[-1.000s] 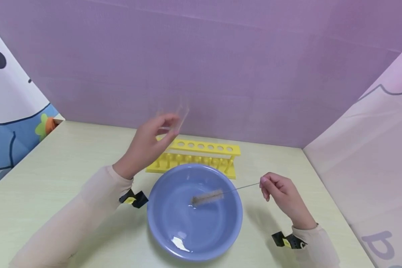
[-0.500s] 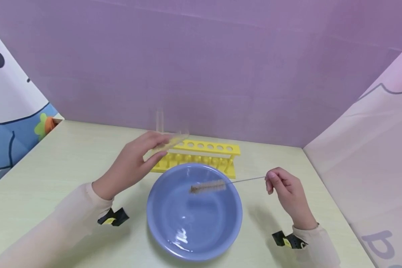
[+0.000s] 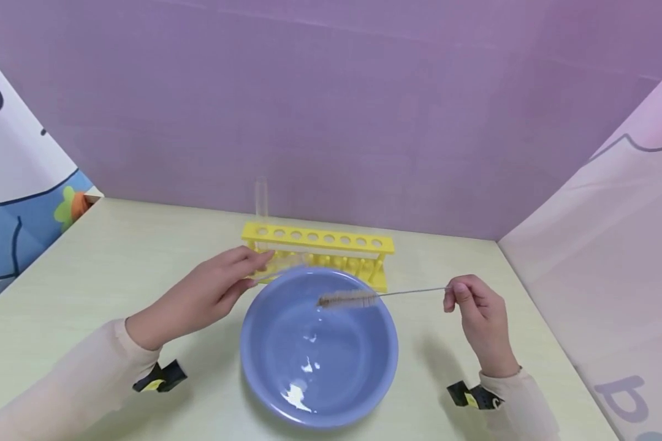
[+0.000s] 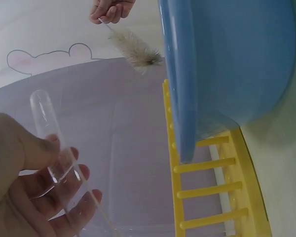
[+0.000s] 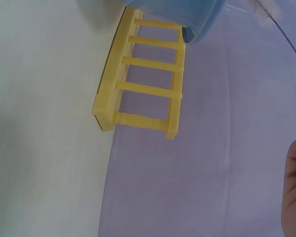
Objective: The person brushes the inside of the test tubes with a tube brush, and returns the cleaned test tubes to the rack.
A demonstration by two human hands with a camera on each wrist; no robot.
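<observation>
My left hand (image 3: 204, 291) holds a clear test tube (image 4: 44, 116) between thumb and fingers, left of a blue basin (image 3: 320, 361). In the head view the tube's far end reaches over the basin's back rim, tilted low. My right hand (image 3: 480, 318) pinches the thin wire handle of a test tube brush (image 3: 347, 299), right of the basin. The brush's bristles hang above the water, apart from the tube. Only part of the right hand (image 5: 295, 187) shows in the right wrist view.
Behind the basin stands a yellow test tube rack (image 3: 358, 242) with a row of holes and pegs. Another clear test tube (image 3: 262, 199) stands upright in its leftmost hole. A purple cloth (image 3: 331, 110) hangs at the table's (image 3: 447, 263) back edge.
My left hand has come down and to the left with the test tube, which is now tipped lower. The brush has risen slightly away from the water and my right hand moved a little right.
</observation>
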